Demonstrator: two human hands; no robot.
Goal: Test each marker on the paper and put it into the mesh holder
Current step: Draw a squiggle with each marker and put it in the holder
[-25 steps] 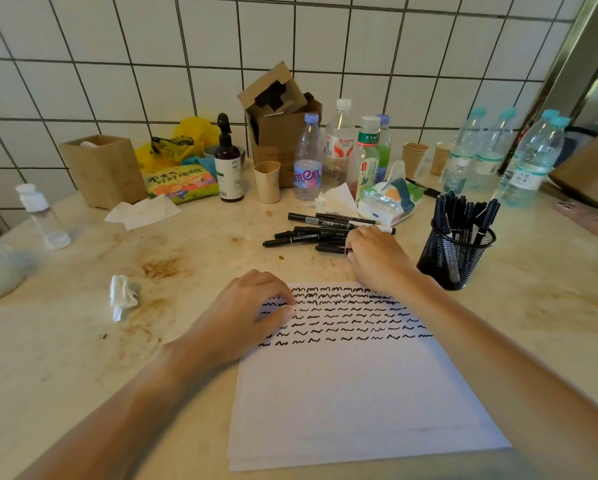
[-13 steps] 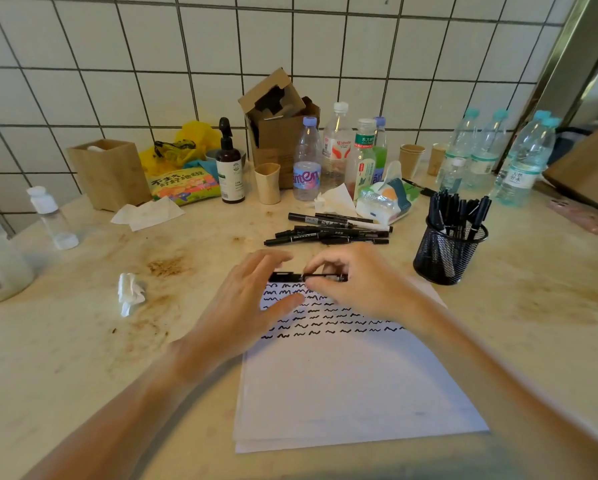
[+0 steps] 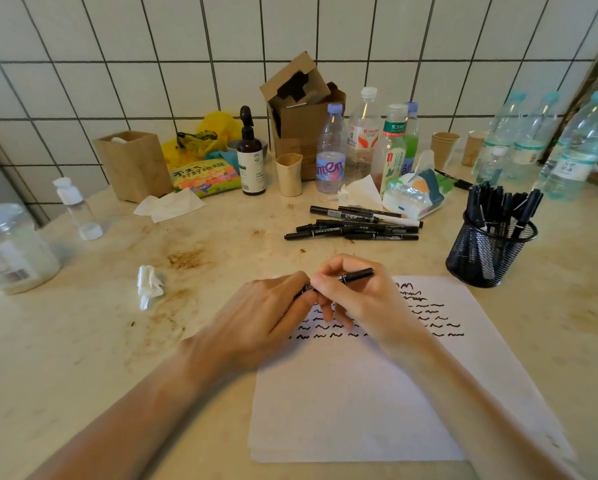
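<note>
Black ink squiggles fill the top of the paper, and both hands meet just above them on one marker. Left hand has its fingers curled round the marker's near end, which is hidden under them; whether that end is the cap I cannot tell. Right hand pinches the barrel between thumb and fingers, and the far end sticks out to the right past the knuckles, tilted slightly up. Uncapping looks like the step in hand. To do it well, the right hand should hold the barrel firm while the left pulls straight along the marker's line, not twisting off-axis, and keeps the cap for recapping. The next squiggle belongs on blank paper below the last row. Behind the hands lies the pile of untested markers; well to the right stands the holder, already crowded with tested ones.
</note>
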